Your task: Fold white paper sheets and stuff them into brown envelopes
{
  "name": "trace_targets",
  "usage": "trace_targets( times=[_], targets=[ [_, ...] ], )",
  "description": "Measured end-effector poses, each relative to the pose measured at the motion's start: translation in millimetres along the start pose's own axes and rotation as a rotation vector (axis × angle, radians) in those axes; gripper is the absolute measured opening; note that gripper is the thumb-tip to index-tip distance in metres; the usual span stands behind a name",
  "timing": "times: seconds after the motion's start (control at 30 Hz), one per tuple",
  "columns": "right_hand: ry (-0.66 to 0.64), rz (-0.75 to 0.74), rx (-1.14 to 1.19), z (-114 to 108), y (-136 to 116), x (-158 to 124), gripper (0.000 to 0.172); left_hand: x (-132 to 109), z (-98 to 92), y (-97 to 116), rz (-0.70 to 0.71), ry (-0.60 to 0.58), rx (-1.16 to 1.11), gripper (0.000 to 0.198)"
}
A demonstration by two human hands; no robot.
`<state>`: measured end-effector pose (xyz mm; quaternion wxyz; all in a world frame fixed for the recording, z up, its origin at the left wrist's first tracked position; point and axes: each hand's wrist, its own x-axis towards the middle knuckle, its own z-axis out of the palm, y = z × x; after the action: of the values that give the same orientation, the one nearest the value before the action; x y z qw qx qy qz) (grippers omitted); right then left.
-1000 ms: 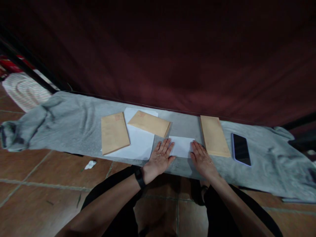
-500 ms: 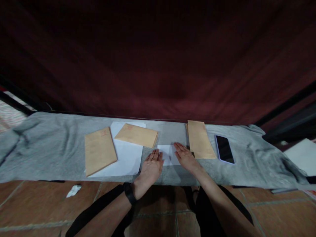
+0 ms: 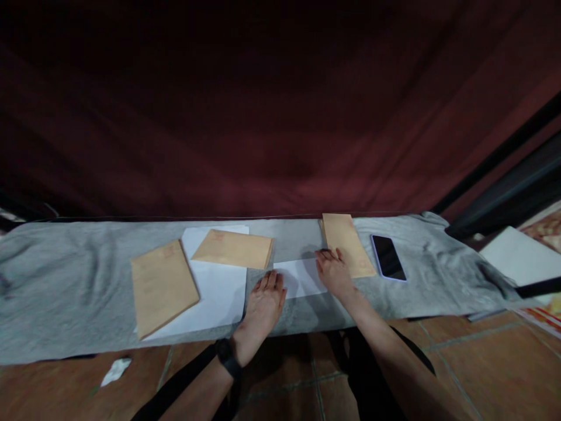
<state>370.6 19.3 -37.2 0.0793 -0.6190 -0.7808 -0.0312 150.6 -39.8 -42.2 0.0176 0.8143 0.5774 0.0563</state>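
A folded white sheet of paper (image 3: 300,278) lies flat on the grey cloth in front of me. My left hand (image 3: 265,298), with a dark band on its wrist, rests palm down at the paper's left edge, its fingers stretched out. At the other end, my right hand (image 3: 333,273) lies over the paper's right edge with its fingers apart and slightly bent. Close beside it is an upright stack of brown envelopes (image 3: 348,242). Another brown envelope (image 3: 234,248) lies crosswise beyond my left hand, partly on larger white sheets (image 3: 223,292).
A larger brown envelope stack (image 3: 164,289) covers the left part of the white sheets. The phone (image 3: 388,257) lies right of the envelopes on the grey cloth (image 3: 442,275). Behind hangs a dark red curtain (image 3: 280,146). Crumpled white tissue (image 3: 116,371) is on the tiled floor.
My right hand has shifted to the paper's right edge, by the envelopes, its fingers more bent and more of the paper showing. My left hand stays at the left edge. The view has turned slightly.
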Motion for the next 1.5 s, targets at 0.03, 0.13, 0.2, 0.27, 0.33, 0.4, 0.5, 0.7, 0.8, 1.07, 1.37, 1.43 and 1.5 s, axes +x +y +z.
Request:
trace_targets(
  times=[0.03,0.13,0.2,0.27,0.33,0.4,0.5,0.7,0.8,1.07,1.37,1.43,1.5],
  targets=[
    [0.002,0.015,-0.008,-1.7,2.8,-2.6,0.033,-0.1,0.6,-0.2,0.0,-0.004,-0.003,0.043],
    [0.005,0.04,-0.017,-6.8,10.2,-11.9,0.03,-0.7,1.7,-0.9,0.003,-0.005,-0.009,0.043],
    [-0.003,0.071,-0.015,-9.8,13.6,-17.9,0.028,-1.7,2.5,-1.5,0.007,0.015,-0.021,0.043],
    [-0.015,0.089,-0.001,-11.6,15.9,-22.0,0.027,-2.7,3.9,-2.5,0.008,0.038,-0.033,0.042],
    [-0.009,0.08,0.032,-11.2,16.7,-22.9,0.028,-2.7,5.9,-3.3,0.004,0.056,-0.043,0.041],
    [0.014,0.025,0.101,-7.7,15.5,-20.3,0.031,-0.5,7.9,-3.4,0.012,0.083,-0.064,0.041],
    [0.03,-0.103,0.227,2.9,9.9,-12.2,0.04,7.6,9.0,-0.4,0.054,0.136,-0.119,0.043],
    [-0.076,-0.193,0.291,21.4,-1.2,1.0,0.055,25.2,8.2,11.1,0.063,0.095,-0.138,0.045],
    [-0.092,-0.171,0.301,21.5,-0.3,5.1,0.054,26.4,9.2,11.7,0.061,0.089,-0.142,0.046],
    [0.11,-0.173,0.491,-4.1,2.2,10.5,0.027,24.1,-7.9,9.0,0.135,0.282,-0.177,0.06],
    [0.261,-0.248,0.387,-16.3,0.0,-15.6,0.03,15.2,-21.8,-0.7,0.202,0.241,0.024,0.051],
    [0.198,-0.31,0.343,-16.5,0.0,-22.1,0.029,12.8,-17.2,-0.9,0.21,0.176,0.03,0.046],
    [0.144,-0.367,0.329,-17.6,-0.1,-28.7,0.027,9.0,-12.4,0.9,0.211,0.111,0.023,0.042]
  ],
)
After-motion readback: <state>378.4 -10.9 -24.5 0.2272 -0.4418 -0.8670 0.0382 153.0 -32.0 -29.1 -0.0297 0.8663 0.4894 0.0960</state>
